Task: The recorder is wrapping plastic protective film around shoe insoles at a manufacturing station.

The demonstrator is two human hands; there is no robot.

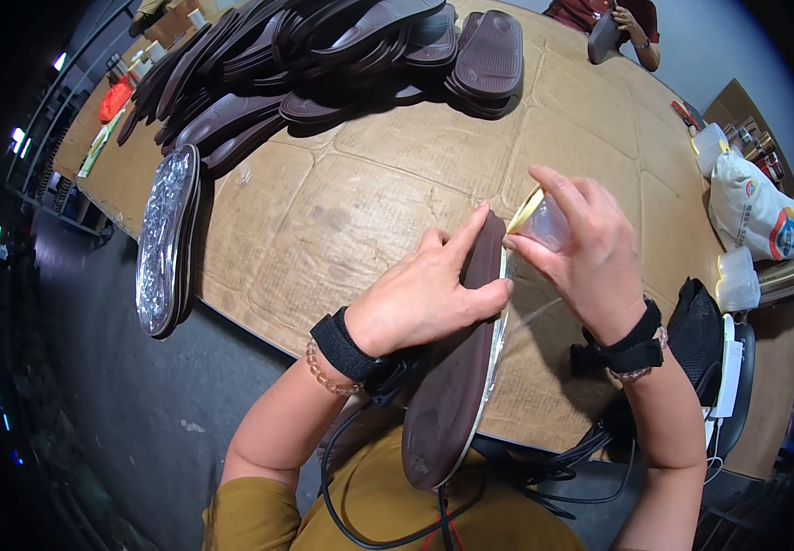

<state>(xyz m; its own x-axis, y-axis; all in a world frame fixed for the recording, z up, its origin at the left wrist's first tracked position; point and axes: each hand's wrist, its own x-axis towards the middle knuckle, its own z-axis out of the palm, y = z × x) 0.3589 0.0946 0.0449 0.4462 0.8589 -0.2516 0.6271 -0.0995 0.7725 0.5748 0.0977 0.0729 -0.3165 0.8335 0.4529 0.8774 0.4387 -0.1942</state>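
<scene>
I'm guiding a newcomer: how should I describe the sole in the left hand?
Start at the brown table; at its near side is the wearer's left hand. It holds a long, dark brown sole reaching past the table's edge. Unlike the soles heaped farther back, it has a yellow-rimmed clear cup beside its far tip.

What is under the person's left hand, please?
Under the left hand is a dark brown sole, visible at both ends, with a pale strip along its right side. The part that the hand covers cannot be seen.
</scene>
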